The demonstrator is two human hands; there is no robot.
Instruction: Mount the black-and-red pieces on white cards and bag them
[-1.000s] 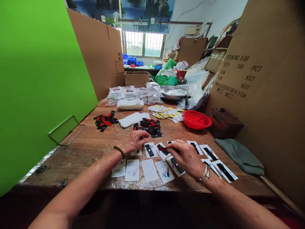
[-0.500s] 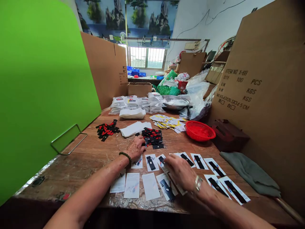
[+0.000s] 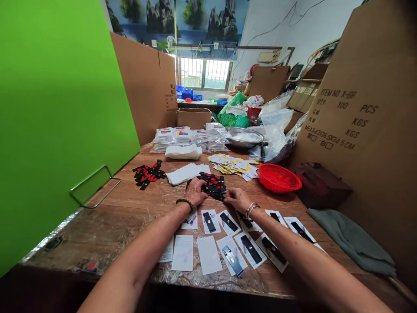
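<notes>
My left hand (image 3: 196, 192) and right hand (image 3: 239, 200) touched black-and-red strips (image 3: 215, 181), grasp unclear; tabletop (image 3: 130, 226) stretched open leftward, cards (image 3: 209, 255) neared its front edge, a red basket (image 3: 277, 176) rightward.

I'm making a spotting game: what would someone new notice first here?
Probably the big green panel filling the left side. Next might be the red basket, right of centre, then the left hand and right hand at the black-and-red pile in the middle.
</notes>
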